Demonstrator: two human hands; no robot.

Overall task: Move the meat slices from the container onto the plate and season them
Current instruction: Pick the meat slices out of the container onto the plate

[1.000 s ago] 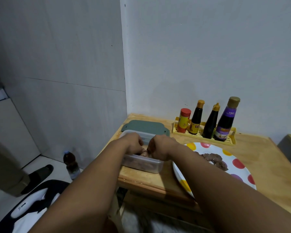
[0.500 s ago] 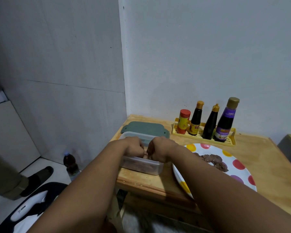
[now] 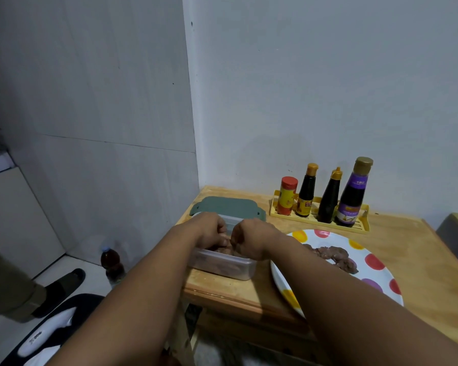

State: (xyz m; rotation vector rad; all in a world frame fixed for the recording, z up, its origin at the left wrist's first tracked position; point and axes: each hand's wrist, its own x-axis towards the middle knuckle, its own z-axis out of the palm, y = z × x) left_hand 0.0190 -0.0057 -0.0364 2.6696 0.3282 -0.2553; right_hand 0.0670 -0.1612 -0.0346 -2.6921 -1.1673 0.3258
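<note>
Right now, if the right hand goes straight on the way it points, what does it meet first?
The right hand points down and leftward into the clear container, so it would probably meet the meat slices inside first. The left hand is very close beside it; depth between them is unclear.

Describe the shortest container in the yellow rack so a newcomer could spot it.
Against the back wall, a yellow rack sits on the wooden table. The red-capped jar stands at its left end, the only squat yellow container beside three tall dark bottles.

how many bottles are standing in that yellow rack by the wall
4, in a row in the yellow rack: red-capped shaker leftmost, then two dark sauce bottles, purple-labelled bottle rightmost.
</note>
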